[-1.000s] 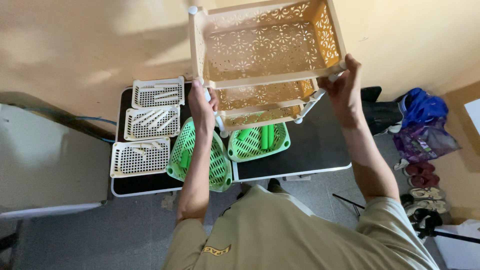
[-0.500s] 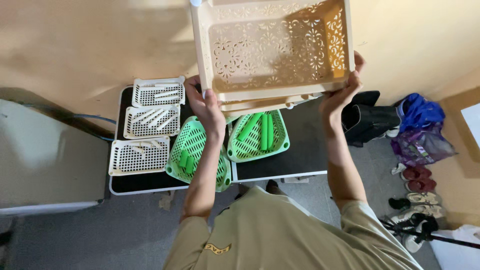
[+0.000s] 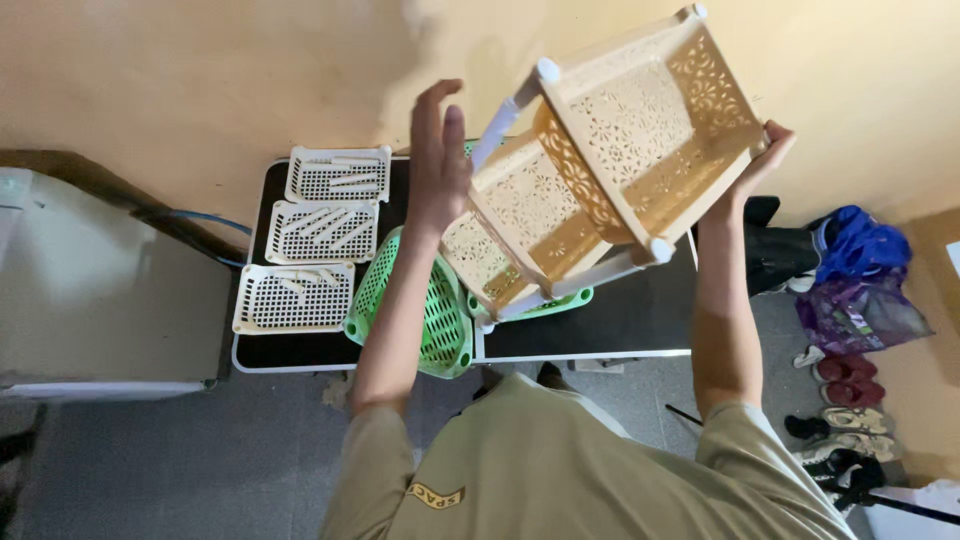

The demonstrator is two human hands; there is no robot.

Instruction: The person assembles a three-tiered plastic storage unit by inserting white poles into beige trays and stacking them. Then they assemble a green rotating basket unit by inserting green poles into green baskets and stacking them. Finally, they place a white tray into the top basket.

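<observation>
Above the black table [image 3: 620, 325], from the head view: beige two-tier rack [image 3: 610, 190], tilted, lifted clear. Right hand [image 3: 762, 160] cupped under its far edge, fingers curled on the rim. Left hand [image 3: 437, 165] open beside the rack's post, fingers spread; contact unclear. Below: green baskets [image 3: 420, 300], three white baskets [image 3: 320, 235].

Counted: 3 white baskets [image 3: 310, 240] left of centre, 2 green baskets [image 3: 425, 310] mid-frame, 1 beige tiered rack [image 3: 600, 170] upper centre, 2 hands: left [image 3: 438, 165], right [image 3: 758, 165].
</observation>
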